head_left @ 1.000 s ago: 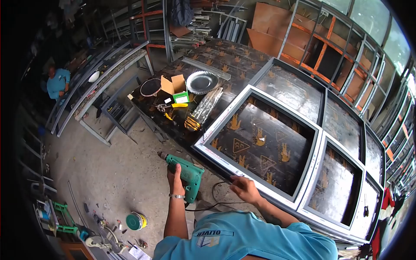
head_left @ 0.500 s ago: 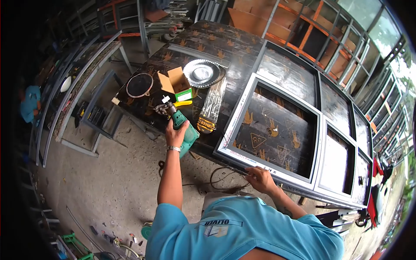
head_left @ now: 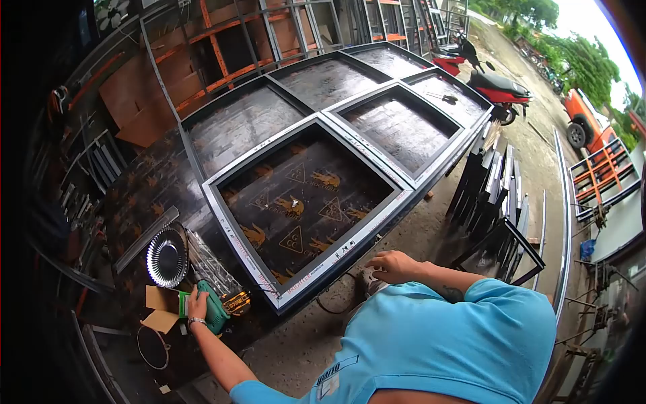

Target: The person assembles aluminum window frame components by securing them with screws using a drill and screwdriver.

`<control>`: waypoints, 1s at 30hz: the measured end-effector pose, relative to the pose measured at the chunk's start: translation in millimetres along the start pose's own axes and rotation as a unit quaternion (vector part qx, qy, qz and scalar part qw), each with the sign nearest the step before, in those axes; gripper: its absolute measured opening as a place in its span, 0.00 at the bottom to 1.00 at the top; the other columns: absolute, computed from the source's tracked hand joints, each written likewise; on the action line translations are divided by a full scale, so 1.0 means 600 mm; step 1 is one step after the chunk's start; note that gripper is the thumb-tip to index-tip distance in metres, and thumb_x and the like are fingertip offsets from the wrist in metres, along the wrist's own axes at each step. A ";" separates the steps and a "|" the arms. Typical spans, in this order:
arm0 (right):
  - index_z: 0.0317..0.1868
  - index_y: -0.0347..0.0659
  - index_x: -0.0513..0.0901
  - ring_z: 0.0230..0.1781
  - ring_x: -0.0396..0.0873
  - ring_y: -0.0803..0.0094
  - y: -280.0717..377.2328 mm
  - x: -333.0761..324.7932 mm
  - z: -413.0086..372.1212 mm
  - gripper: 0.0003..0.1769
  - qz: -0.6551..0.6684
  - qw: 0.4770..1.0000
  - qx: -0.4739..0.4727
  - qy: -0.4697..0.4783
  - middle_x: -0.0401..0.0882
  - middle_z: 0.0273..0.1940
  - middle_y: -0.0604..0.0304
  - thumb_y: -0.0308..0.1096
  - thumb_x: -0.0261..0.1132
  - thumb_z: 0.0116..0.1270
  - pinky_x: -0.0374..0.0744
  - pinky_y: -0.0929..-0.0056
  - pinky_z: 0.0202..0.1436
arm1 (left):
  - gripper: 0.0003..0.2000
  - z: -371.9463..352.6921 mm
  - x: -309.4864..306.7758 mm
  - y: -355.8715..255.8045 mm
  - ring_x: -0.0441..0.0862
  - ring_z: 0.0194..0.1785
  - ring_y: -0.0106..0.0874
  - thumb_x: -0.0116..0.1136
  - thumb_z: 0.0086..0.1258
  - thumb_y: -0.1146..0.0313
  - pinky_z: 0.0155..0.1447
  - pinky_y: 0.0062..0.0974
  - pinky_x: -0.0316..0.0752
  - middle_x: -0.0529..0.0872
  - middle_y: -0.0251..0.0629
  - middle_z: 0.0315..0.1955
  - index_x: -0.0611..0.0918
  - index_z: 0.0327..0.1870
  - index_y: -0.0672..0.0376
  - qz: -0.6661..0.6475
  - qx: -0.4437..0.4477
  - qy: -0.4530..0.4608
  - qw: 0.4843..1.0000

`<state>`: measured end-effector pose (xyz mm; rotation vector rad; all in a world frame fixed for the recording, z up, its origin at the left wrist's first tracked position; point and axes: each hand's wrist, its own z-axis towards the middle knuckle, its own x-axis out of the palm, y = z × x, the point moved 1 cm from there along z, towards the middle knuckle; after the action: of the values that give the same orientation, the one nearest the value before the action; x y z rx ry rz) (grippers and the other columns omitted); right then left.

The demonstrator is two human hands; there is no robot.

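A worker's left hand [head_left: 197,306] grips a green power drill [head_left: 214,311] at the dark, printed tabletop [head_left: 138,195], between an open brown cardboard box [head_left: 161,320] and a yellow-and-black roundish item [head_left: 237,304]. The right hand [head_left: 393,267], its grip unclear from this angle, is near the white-and-gray rectangular metal frame [head_left: 342,248].
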<state>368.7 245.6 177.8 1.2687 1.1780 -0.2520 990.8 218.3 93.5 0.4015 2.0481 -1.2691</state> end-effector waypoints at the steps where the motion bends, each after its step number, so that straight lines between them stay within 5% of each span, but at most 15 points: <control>1: 0.55 0.44 0.82 0.45 0.83 0.51 -0.005 0.000 -0.006 0.20 0.000 1.000 0.004 -0.003 0.83 0.46 0.48 0.34 0.64 0.62 0.82 0.56 0.49 | 0.38 -0.005 0.003 -0.009 0.68 0.71 0.50 0.57 0.59 0.53 0.72 0.36 0.63 0.72 0.58 0.68 0.69 0.72 0.63 0.002 -0.018 0.000 1.000; 7: 0.55 0.43 0.83 0.46 0.84 0.50 -0.011 -0.014 0.008 0.20 0.006 1.000 0.010 0.019 0.83 0.48 0.47 0.33 0.64 0.61 0.82 0.56 0.50 | 0.39 -0.029 0.056 -0.015 0.64 0.73 0.52 0.61 0.64 0.52 0.73 0.41 0.62 0.68 0.56 0.70 0.65 0.75 0.59 0.131 -0.021 -0.081 0.988; 10: 0.54 0.40 0.83 0.45 0.84 0.50 -0.035 -0.029 0.045 0.20 0.003 0.999 -0.037 0.006 0.83 0.48 0.47 0.33 0.65 0.61 0.82 0.56 0.50 | 0.41 -0.033 0.088 0.007 0.62 0.73 0.54 0.63 0.62 0.52 0.75 0.43 0.60 0.60 0.57 0.74 0.62 0.76 0.54 0.141 -0.019 -0.136 0.980; 15: 0.52 0.39 0.84 0.40 0.84 0.50 -0.074 -0.076 0.118 0.19 -0.005 0.992 -0.127 -0.028 0.84 0.41 0.46 0.32 0.66 0.60 0.83 0.57 0.46 | 0.40 -0.088 0.123 -0.053 0.61 0.74 0.55 0.64 0.60 0.56 0.73 0.53 0.58 0.61 0.58 0.73 0.63 0.76 0.53 0.244 -0.076 -0.268 0.929; 19: 0.51 0.38 0.84 0.38 0.85 0.52 -0.104 -0.134 0.188 0.18 0.013 0.991 -0.134 0.008 0.84 0.40 0.47 0.30 0.67 0.60 0.84 0.59 0.42 | 0.36 -0.134 0.160 -0.080 0.62 0.73 0.54 0.64 0.63 0.63 0.75 0.47 0.58 0.63 0.58 0.71 0.65 0.73 0.62 0.082 0.012 -0.417 0.905; 23: 0.47 0.37 0.86 0.34 0.86 0.55 -0.152 -0.180 0.279 0.14 0.045 0.981 -0.186 0.026 0.85 0.36 0.49 0.29 0.68 0.60 0.84 0.63 0.36 | 0.34 -0.254 0.270 -0.112 0.63 0.72 0.52 0.63 0.65 0.64 0.75 0.45 0.59 0.67 0.58 0.68 0.67 0.72 0.63 0.011 -0.131 -0.545 0.828; 26: 0.47 0.37 0.86 0.33 0.86 0.56 -0.188 -0.205 0.352 0.12 0.069 0.970 -0.228 0.044 0.84 0.35 0.50 0.28 0.67 0.62 0.84 0.65 0.38 | 0.33 -0.379 0.455 -0.056 0.67 0.69 0.53 0.64 0.63 0.63 0.74 0.45 0.61 0.71 0.60 0.65 0.69 0.70 0.65 0.001 -0.314 -0.619 0.720; 28: 0.47 0.36 0.85 0.32 0.86 0.59 -0.200 -0.218 0.398 0.12 0.093 0.965 -0.239 0.057 0.84 0.35 0.50 0.26 0.67 0.62 0.84 0.67 0.37 | 0.35 -0.476 0.603 -0.050 0.68 0.70 0.54 0.66 0.61 0.60 0.73 0.45 0.64 0.72 0.61 0.65 0.70 0.69 0.68 -0.066 -0.473 -0.541 0.693; 30: 0.48 0.33 0.84 0.31 0.86 0.62 -0.193 -0.230 0.433 0.13 0.113 0.956 -0.264 0.057 0.83 0.35 0.51 0.24 0.67 0.62 0.83 0.70 0.36 | 0.39 -0.571 0.729 -0.113 0.73 0.65 0.57 0.67 0.58 0.58 0.69 0.44 0.69 0.74 0.66 0.62 0.69 0.69 0.68 -0.162 -0.624 -0.339 0.685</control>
<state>364.9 -70.2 177.0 0.9367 1.0889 0.2953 504.3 445.7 -64.4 -0.9608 1.8073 0.1197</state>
